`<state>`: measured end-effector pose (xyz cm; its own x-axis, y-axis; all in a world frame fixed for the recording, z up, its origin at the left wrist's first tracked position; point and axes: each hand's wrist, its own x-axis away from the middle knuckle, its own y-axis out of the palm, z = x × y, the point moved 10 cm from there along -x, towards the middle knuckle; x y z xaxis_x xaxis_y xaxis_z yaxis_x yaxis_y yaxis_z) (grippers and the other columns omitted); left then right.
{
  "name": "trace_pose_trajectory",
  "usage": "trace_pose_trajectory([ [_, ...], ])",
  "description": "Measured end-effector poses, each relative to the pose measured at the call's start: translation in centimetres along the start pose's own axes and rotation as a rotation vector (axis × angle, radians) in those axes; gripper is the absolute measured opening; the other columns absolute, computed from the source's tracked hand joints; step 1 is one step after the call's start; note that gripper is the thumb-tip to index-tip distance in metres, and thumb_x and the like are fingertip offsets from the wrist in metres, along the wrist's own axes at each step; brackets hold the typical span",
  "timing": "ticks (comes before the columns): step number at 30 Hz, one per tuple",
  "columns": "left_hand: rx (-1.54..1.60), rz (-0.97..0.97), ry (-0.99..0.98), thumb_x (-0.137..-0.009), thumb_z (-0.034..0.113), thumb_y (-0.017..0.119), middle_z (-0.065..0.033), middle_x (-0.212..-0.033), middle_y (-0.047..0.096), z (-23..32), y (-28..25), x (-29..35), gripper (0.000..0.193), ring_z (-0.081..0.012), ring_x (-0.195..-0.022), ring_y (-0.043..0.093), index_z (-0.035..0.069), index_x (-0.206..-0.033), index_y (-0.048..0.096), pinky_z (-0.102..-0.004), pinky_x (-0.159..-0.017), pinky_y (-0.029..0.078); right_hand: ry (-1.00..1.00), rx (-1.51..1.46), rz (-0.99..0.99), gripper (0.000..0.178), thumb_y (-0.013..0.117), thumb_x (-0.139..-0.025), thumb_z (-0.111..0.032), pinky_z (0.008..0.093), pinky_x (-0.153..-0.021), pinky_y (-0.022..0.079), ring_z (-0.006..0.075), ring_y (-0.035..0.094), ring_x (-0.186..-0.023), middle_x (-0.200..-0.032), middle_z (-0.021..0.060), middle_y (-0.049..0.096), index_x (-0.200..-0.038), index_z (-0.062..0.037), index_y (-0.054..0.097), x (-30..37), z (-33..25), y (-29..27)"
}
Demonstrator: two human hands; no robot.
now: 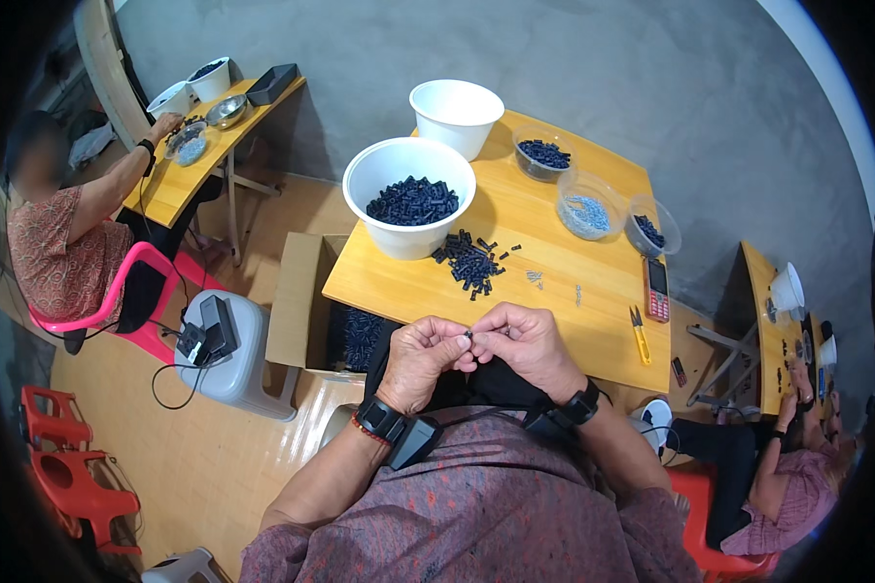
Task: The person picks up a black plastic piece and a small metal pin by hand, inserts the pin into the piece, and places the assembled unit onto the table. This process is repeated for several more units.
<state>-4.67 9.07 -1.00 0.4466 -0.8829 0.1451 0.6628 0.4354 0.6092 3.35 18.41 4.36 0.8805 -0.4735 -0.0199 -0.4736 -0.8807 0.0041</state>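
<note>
My left hand (pixel 426 358) and my right hand (pixel 523 342) meet just off the near edge of the wooden table (pixel 544 321). Their fingertips pinch a tiny dark part (pixel 469 334) between them, mostly covered by the fingers. Ahead on the tabletop lies a loose pile of small black plastic parts (pixel 472 264). To its right are a few small light-coloured pieces (pixel 535 279) and a short row of similar bits (pixel 578 294). A white bowl (pixel 362 182) full of black parts stands at the left, with another white bowl (pixel 457 115) behind it.
Clear tubs (pixel 585 228) of black parts and blue-grey pieces stand far right. Yellow-handled snips (pixel 642 342) and a red phone (pixel 657 291) lie at the right edge. A cardboard box (pixel 297 301) and a grey stool (pixel 228 355) stand left. People work at tables on both sides.
</note>
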Motion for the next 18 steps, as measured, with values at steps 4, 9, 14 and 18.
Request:
trace_pose_trajectory([
  [4, -0.062, -0.003, 0.014, -0.09, 0.0, 0.066, -0.0126, -0.089, 0.069, 0.4, 0.0, -0.1, 0.008, -0.0178, -0.072, 0.068, -0.003, -0.096, 0.062, -0.03, -0.069, 0.06, -0.095, 0.065, -0.026, 0.003, 0.065, -0.089, -0.001, 0.0232, -0.061, 0.051, 0.0078, 0.062, -0.068, -0.079, 0.0021, 0.065, -0.089, 0.0008, 0.068, -0.1, -0.2, 0.4],
  [9, -0.145, 0.007, 0.053, -0.09, 0.0, 0.066, -0.01, -0.087, 0.068, 0.2, -0.5, -0.2, 0.008, -0.0159, -0.07, 0.067, -0.002, -0.097, 0.062, -0.029, -0.067, 0.06, -0.245, 0.417, -0.128, 0.007, 0.067, -0.085, -0.001, 0.026, -0.062, 0.049, 0.0127, 0.062, -0.069, -0.078, 0.0053, 0.063, -0.091, 0.0011, 0.068, -0.6, -2.7, 0.6],
  [14, -0.116, 0.044, 0.082, -0.091, 0.002, 0.066, -0.0095, -0.087, 0.067, 0.8, -0.7, -0.2, 0.011, -0.0142, -0.07, 0.066, -0.001, -0.1, 0.06, -0.0292, -0.066, 0.06, -0.022, 0.435, 0.255, 0.016, 0.065, -0.082, 0.0, 0.028, -0.066, 0.05, 0.0195, 0.064, -0.073, -0.081, 0.012, 0.063, -0.097, 0.0023, 0.069, -4.9, -3.0, -7.8],
  [18, -0.074, 0.077, 0.041, -0.092, 0.003, 0.065, -0.01, -0.088, 0.067, 0.3, -1.2, -0.3, 0.013, -0.0138, -0.071, 0.066, -0.001, -0.103, 0.059, -0.0298, -0.067, 0.06, -0.273, 0.896, 0.317, 0.019, 0.062, -0.082, 0.0, 0.0359, -0.075, 0.052, 0.0305, 0.064, -0.082, -0.089, 0.0189, 0.064, -0.1, 0.0039, 0.068, -7.6, -4.6, -9.8],
])
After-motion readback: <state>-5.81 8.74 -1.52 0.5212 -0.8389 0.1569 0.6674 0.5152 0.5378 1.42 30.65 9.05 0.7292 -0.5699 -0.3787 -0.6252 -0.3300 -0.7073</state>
